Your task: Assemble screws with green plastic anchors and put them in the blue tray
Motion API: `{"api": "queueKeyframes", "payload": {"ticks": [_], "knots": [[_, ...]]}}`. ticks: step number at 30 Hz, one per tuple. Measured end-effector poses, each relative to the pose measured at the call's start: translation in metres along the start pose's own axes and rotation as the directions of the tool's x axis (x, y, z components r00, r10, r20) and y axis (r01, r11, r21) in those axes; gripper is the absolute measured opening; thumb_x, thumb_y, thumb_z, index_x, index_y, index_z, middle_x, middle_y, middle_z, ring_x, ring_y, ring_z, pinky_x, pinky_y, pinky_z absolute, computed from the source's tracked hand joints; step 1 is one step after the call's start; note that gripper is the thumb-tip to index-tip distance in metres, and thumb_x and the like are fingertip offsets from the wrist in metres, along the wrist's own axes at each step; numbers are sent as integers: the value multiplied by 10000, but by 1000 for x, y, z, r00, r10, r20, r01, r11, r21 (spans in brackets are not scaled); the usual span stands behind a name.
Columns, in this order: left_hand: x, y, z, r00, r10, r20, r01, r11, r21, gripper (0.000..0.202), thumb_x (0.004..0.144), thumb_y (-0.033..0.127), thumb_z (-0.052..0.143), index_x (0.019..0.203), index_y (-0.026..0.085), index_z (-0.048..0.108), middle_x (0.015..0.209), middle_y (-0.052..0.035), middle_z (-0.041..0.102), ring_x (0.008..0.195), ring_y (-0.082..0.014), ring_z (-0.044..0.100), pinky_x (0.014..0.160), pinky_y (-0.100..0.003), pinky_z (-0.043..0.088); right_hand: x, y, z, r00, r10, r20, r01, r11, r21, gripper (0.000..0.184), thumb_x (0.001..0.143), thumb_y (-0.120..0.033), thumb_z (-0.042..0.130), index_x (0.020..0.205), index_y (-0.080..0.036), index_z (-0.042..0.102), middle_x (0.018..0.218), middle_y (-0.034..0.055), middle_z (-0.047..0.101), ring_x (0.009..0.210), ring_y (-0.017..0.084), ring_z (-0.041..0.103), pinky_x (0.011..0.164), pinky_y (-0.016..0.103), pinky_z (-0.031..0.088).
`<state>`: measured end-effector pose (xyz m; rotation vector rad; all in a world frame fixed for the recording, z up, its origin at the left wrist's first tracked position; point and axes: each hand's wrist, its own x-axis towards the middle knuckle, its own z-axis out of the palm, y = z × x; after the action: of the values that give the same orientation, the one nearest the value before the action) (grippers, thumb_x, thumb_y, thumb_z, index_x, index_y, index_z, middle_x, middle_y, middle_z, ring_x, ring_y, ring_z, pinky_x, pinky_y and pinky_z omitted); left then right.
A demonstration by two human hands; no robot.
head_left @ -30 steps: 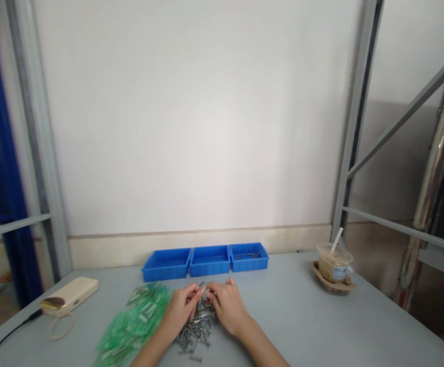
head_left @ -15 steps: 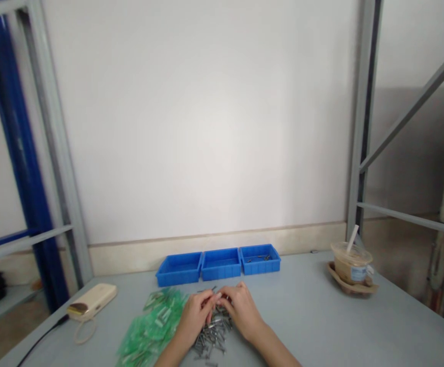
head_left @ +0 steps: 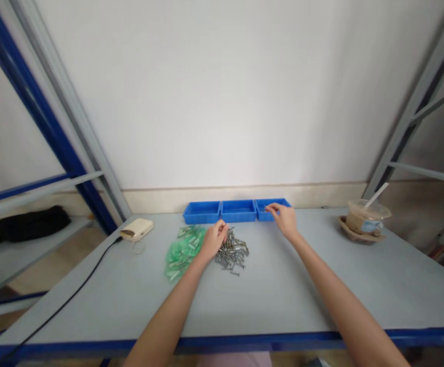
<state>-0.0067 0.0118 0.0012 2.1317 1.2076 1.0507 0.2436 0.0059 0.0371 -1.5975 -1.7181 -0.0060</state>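
My right hand reaches over the front of the right blue bin, fingers pinched together. A small thin piece shows by its fingertips; whether they hold it or it lies in the bin is unclear. My left hand is closed, fingertips pressed together at the left edge of a pile of screws. Anything in that pinch is too small to make out. Left of this hand lies a green plastic bag with pale and metallic pieces showing through. One screw lies apart, in front of the pile.
The left blue bin and middle blue bin stand in a row with the right one by the wall. A cream device with a black cable sits at left. At right, a plastic cup with a straw rests on a cardboard holder.
My hands, together over the screws before, are now apart: the right has moved forward and right to the right bin, the left stays by the pile. The view has tilted down.
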Motion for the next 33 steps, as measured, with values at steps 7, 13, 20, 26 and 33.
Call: {"api": "queueKeyframes", "payload": {"ticks": [7, 13, 20, 26, 33], "knots": [[0, 0, -6, 995, 25, -101, -18, 997, 71, 192, 896, 352, 319, 985, 208, 410, 587, 65, 538, 452, -98, 497, 512, -203, 357, 14, 8, -3, 984, 58, -170, -126, 898, -421, 338, 841, -242, 442, 1163, -241, 546, 1226, 124, 510, 1067, 284, 446, 849, 443, 275], [-2, 1, -6, 997, 32, -72, -23, 992, 127, 199, 894, 345, 341, 1031, 221, 415, 595, 61, 560, 484, -117, 532, 518, -209, 355, -47, -36, 54, 912, -264, 314, 329, 928, -175, 233, 839, -338, 455, 975, -276, 633, 905, 47, 617, 851, 200, 511, 693, 296, 312], [-3, 0, -1, 998, 66, 24, -69, 964, 258, 190, 892, 323, 367, 1035, 229, 451, 623, 45, 582, 556, -133, 564, 535, -211, 356, -55, -48, 56, 904, -193, 382, 255, 960, -119, 145, 834, -230, 495, 787, -232, 632, 817, 15, 619, 847, 162, 529, 699, 280, 277], [-5, 4, 4, 992, 114, 54, -126, 928, 350, 180, 891, 286, 371, 1033, 229, 465, 781, 9, 602, 689, -147, 577, 622, -236, 404, -59, -43, 55, 888, -148, 435, 143, 989, 45, 68, 774, -148, 551, 801, -198, 588, 836, -2, 618, 778, 131, 541, 665, 244, 291], [-10, 21, 8, 926, 339, 167, -377, 857, 351, 132, 857, 291, 471, 929, 190, 516, 919, -37, 560, 911, -185, 507, 800, -294, 400, -60, -47, 52, 939, -153, 309, 169, 985, -23, 75, 826, -207, 495, 840, -211, 568, 863, 13, 645, 874, 180, 533, 717, 290, 269]]}}
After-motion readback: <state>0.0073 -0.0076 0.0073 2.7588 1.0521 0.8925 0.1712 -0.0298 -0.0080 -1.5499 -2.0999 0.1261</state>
